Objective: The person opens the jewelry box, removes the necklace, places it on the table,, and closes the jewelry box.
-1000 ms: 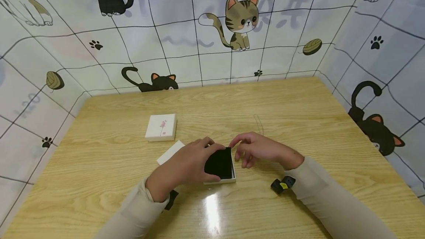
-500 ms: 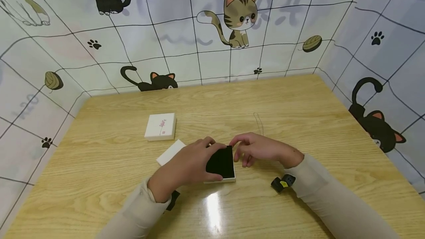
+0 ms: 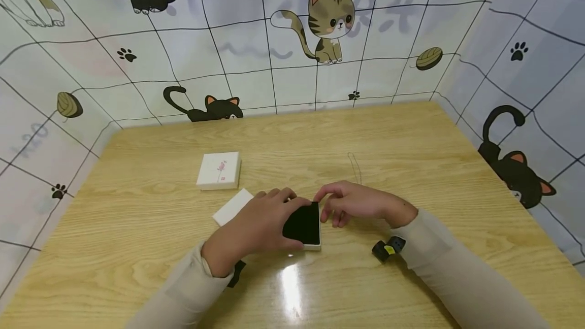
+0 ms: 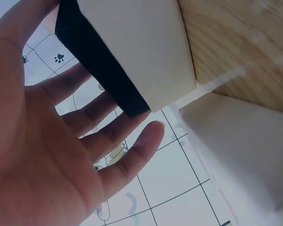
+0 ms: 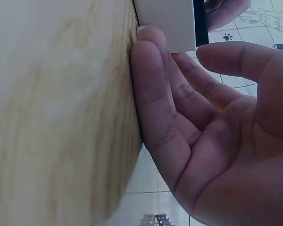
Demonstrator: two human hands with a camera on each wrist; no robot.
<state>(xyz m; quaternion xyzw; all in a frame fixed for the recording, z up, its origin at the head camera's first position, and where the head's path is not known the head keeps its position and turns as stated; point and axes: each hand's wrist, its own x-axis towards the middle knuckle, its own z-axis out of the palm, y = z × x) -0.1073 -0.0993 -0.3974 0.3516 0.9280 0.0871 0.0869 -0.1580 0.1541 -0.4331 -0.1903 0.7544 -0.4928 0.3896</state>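
Near the middle of the table, my left hand [image 3: 251, 227] spans a black pad insert [image 3: 302, 223] in a white box base [image 3: 313, 248], holding it between thumb and fingers at the near and far edges. In the left wrist view the insert [image 4: 101, 66] stands a little above the rim of the white wall [image 4: 141, 47]. My right hand [image 3: 361, 203] is beside the box's right side, its index fingertip at the far right corner and the other fingers loosely bent. The right wrist view shows its fingers [image 5: 153, 94] close to the box wall [image 5: 167, 23].
A white box [image 3: 219, 170] with a pink flower print sits at the back left. A plain white piece [image 3: 232, 207], perhaps a lid, lies partly behind my left hand. A thin cord loop [image 3: 355, 166] lies beyond my right hand. Cat-print cloth [image 3: 292, 39] walls the table.
The black insert has settled against the box's right edge, where a gap with the inner wall showed before. Both hands stay nearly in place; the head view has shifted slightly.
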